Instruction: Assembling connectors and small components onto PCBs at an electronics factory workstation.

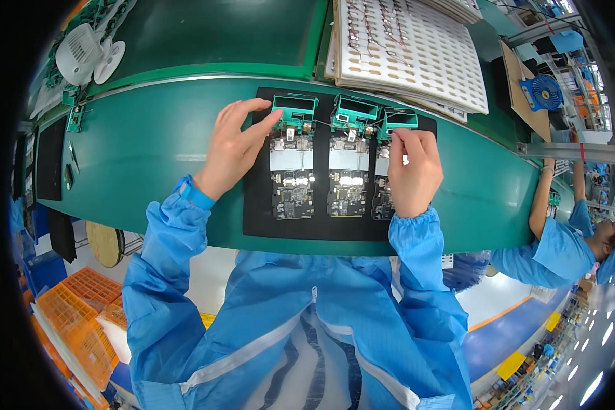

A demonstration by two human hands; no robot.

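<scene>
Three green plastic housings stand in a row on a black mat (256, 205): a left housing (295, 104), a middle housing (354, 109) and a right housing (398, 120). Below each lies a circuit board; the left board (292, 198) and middle board (347, 198) show fully, each with a pale strip across it. My left hand (236, 147) is open, thumb and forefinger apart at the left housing's near left corner. Over the right board (381, 198), my right hand (417, 171) is closed in a pinch beside the right housing. Whatever its fingertips hold is hidden. Thin wires run between the housings.
A white foam tray (417, 61) with rows of slots and small wired parts sits at the back right. White fan (82, 55) at back left; tweezers (74, 157) on the green table's left. A co-worker (567, 246) works at the right; orange crates (82, 301) stand lower left.
</scene>
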